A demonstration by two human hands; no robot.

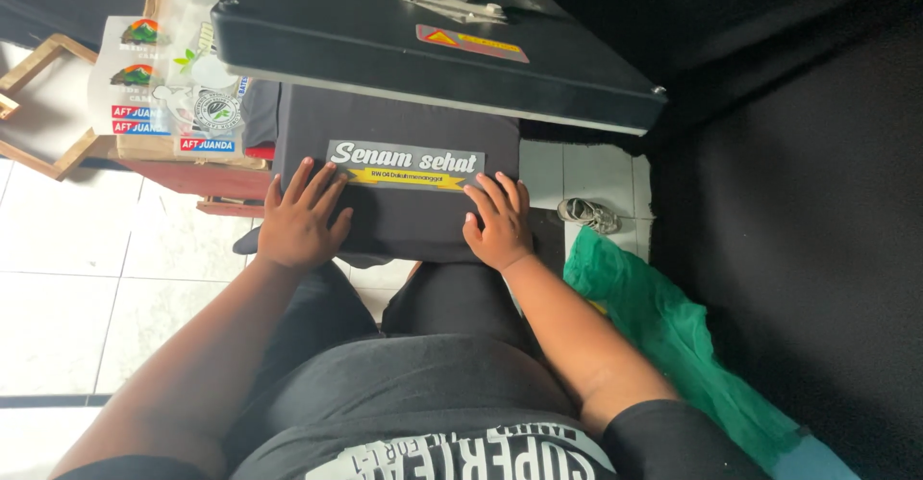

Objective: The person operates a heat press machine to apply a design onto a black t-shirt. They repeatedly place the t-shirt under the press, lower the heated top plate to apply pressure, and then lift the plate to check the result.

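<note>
Both hands lie flat with fingers spread on a dark shirt (404, 216) at the centre of the frame: the left hand (300, 222) below the left end of a printed strip (406, 165), the right hand (500, 225) below its right end. The raised press plate (385, 48) hangs above; a nudge of the cloth could skew the strip.

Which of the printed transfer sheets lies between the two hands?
The long grey transfer strip on the dark garment under the press; the other clear printed sheets lie stacked at the far left.
</note>
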